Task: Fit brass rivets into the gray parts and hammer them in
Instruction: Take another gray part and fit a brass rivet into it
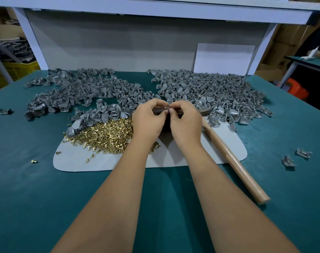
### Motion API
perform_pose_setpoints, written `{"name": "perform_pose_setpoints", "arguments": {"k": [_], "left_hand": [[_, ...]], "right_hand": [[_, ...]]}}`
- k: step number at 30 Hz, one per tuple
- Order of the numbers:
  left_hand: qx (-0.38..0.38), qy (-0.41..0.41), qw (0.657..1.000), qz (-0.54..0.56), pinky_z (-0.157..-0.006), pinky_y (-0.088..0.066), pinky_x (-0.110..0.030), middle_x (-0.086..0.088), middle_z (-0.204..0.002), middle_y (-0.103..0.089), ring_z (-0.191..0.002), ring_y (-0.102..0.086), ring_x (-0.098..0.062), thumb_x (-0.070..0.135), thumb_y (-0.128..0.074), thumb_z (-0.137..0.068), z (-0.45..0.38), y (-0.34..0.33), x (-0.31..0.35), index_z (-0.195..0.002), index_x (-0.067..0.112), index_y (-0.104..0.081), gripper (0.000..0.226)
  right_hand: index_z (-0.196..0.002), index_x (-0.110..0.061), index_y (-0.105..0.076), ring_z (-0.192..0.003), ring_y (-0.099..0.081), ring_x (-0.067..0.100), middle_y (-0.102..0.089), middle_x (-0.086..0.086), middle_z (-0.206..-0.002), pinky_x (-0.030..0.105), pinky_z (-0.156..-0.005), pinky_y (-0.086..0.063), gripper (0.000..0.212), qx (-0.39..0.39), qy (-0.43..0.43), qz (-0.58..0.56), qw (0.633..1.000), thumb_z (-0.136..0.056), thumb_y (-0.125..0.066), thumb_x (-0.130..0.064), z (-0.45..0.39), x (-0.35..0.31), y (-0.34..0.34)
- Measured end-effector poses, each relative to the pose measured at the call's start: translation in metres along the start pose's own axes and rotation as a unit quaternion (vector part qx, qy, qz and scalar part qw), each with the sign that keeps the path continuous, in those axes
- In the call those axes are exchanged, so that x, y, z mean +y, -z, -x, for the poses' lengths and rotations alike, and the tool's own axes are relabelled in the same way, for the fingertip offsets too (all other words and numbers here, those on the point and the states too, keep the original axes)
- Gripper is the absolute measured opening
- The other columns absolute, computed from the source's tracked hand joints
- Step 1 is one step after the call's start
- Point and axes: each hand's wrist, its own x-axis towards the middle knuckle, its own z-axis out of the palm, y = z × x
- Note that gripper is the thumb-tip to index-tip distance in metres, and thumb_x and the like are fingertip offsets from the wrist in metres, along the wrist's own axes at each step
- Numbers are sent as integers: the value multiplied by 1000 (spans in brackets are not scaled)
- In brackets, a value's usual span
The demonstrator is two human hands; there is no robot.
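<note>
My left hand (149, 118) and my right hand (184, 119) meet above the middle of the table, fingertips together. Between them they pinch a small gray part (160, 110) with a brass rivet (167, 108) at its top; most of the part is hidden by my fingers. A heap of brass rivets (104, 134) lies on a pale mat (73, 159) just left of my left wrist. Large piles of gray parts spread behind, one on the left (79, 92) and one on the right (210, 90). A wooden-handled hammer (234, 161) lies to the right of my right forearm.
The table has a green surface (27, 198). Loose gray parts (288, 161) lie at the right, others (5, 111) at the far left. A stray rivet (34, 161) sits left of the mat. A white board (223, 59) leans on the back panel. Another person's workplace is at the far right.
</note>
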Motion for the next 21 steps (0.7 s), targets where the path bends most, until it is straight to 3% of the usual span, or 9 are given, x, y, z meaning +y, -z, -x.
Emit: {"name": "perform_pose_setpoints", "arguments": {"k": [6,9,13,18,21], "left_hand": [[-6,20,1000,-20,-97,-51,-41,6,-96,-75,-106,-66,-17,14,-69,-84,-4,-1,-4,-96,29,-73,19],[-3,14,998,-59,-100,-49,-40,4,-102,-74,-114,-61,-21,17,-67,-84,-5,-1,-6,-106,23,-76,24],[6,-2,996,-86,-103,-45,-40,4,-102,-74,-116,-58,-21,19,-66,-85,-5,-1,-5,-103,22,-78,21],[-1,-7,996,-86,-104,-43,-41,2,-101,-74,-116,-58,-27,18,-69,-86,-7,2,-6,-100,19,-79,17],[-8,-3,997,-78,-106,-41,-42,2,-103,-74,-118,-57,-28,19,-71,-87,-9,5,-8,-99,18,-79,14]], "right_hand": [[-88,-16,-67,-84,-57,10,-63,-5,-92,27,-78,-47,13,0,7,9,1000,-87,-60,-6,0,0,1],[-87,-16,-68,-84,-57,10,-63,-5,-91,28,-79,-48,13,-3,10,11,1000,-86,-60,-6,0,0,1],[-88,-17,-69,-84,-57,9,-61,-7,-90,30,-81,-48,13,0,8,9,1000,-86,-62,-7,0,-2,2],[-91,-16,-74,-99,-57,23,-68,-1,-94,44,-91,-44,14,6,-3,36,999,-86,-64,-8,-2,-1,4],[-95,-18,-74,-93,-60,10,-69,-8,-91,32,-91,-46,18,1,-50,-1,999,-88,-61,-8,-5,1,9]]}}
